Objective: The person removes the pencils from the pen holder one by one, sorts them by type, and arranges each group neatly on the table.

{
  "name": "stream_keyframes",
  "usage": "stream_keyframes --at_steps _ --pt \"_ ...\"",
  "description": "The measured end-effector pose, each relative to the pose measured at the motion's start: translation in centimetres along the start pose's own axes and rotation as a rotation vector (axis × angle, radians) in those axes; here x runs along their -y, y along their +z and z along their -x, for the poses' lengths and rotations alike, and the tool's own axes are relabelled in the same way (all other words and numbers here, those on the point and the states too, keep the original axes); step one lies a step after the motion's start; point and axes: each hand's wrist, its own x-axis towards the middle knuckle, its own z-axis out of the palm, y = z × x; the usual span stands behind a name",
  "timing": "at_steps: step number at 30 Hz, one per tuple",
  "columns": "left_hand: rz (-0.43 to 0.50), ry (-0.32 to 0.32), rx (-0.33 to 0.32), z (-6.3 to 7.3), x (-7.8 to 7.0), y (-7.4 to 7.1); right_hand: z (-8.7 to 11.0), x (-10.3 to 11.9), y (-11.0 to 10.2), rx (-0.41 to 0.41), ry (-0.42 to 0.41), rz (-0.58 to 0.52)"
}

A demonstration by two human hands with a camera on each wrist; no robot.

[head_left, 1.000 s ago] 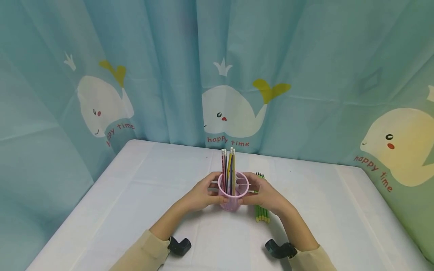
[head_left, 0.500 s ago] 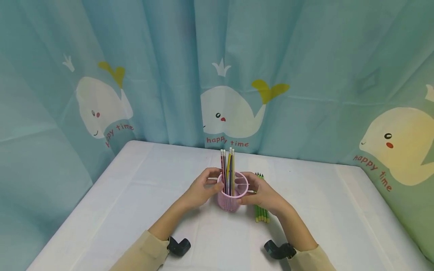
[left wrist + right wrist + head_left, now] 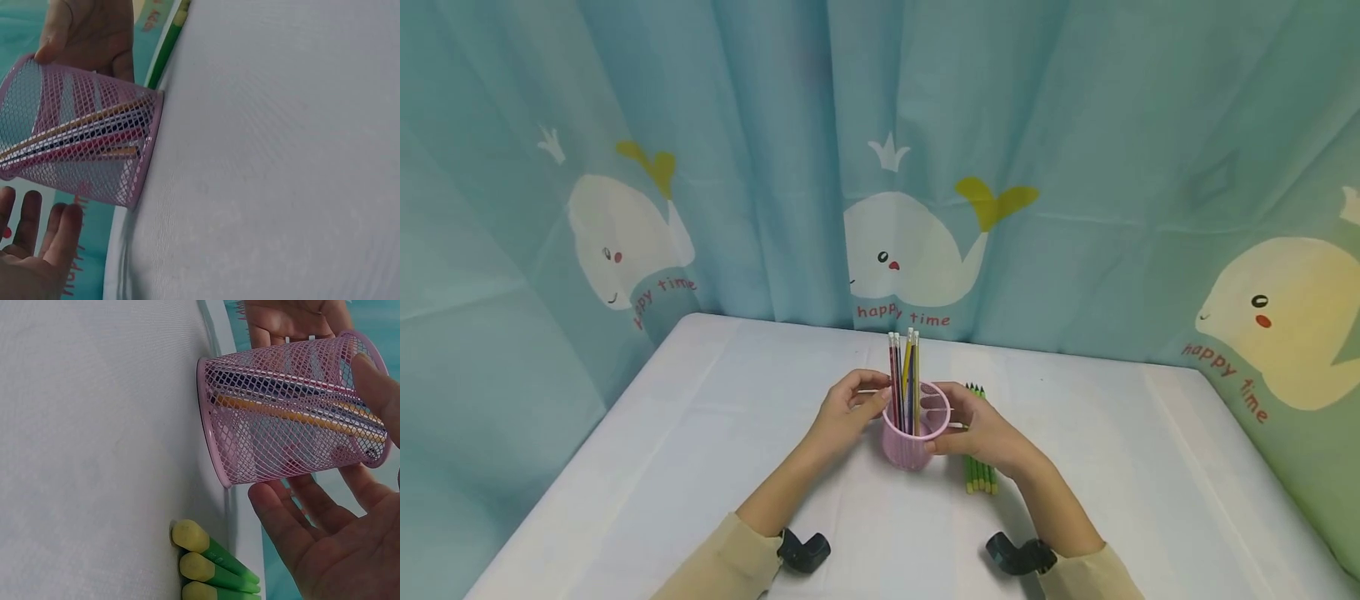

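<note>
A pink mesh pencil holder [image 3: 902, 450] stands upright on the white table, and several pencils [image 3: 915, 371] lean inside it. My right hand [image 3: 988, 433] holds the holder's right side. Its thumb [image 3: 378, 390] lies over the rim in the right wrist view, with the other fingers along the mesh. My left hand [image 3: 841, 417] is at the holder's left, thumb and fingers close to the rim and the pencils. In the left wrist view the left fingers [image 3: 62, 234] are loosely extended, apart from the mesh; the left thumb is out of sight there.
Several green pencils [image 3: 981, 479] with yellow ends lie side by side on the table [image 3: 1112, 467], just right of the holder and partly under the right hand. A blue curtain [image 3: 775, 167] with whale prints hangs behind the table.
My left hand has moved from the holder's left side up toward its rim, its thumb leaving the front of the mesh. The right hand and the holder have stayed nearly in place.
</note>
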Motion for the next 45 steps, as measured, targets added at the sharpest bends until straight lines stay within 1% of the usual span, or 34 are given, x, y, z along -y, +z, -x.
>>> stream_keyframes --at_steps 13,19,23,27,30,35,39,45 --pt "-0.055 -0.034 -0.071 -0.9 -0.4 0.7 0.0 -0.3 0.0 0.004 0.002 -0.015" --pt "-0.09 -0.016 -0.096 -1.2 -0.7 1.1 -0.2 -0.4 -0.1 -0.001 -0.015 -0.005" --pt "-0.11 -0.008 -0.099 -1.1 -0.6 1.1 -0.1 -0.2 0.0 0.006 -0.019 -0.019" --pt "-0.127 0.007 -0.125 -0.9 -0.7 1.0 -0.1 0.0 0.1 0.008 -0.01 -0.018" --pt "-0.11 0.019 -0.135 -0.8 -1.0 0.9 0.1 0.2 0.1 0.004 -0.001 -0.005" --pt "-0.078 0.038 -0.131 -0.7 -1.2 0.8 0.2 0.2 0.1 -0.001 0.004 0.011" --pt "-0.081 0.044 -0.13 -0.5 -1.5 0.7 0.2 0.1 0.1 -0.001 0.01 0.014" --pt "-0.088 0.065 -0.143 -0.5 -2.1 0.3 0.1 0.1 0.1 0.002 -0.005 0.007"
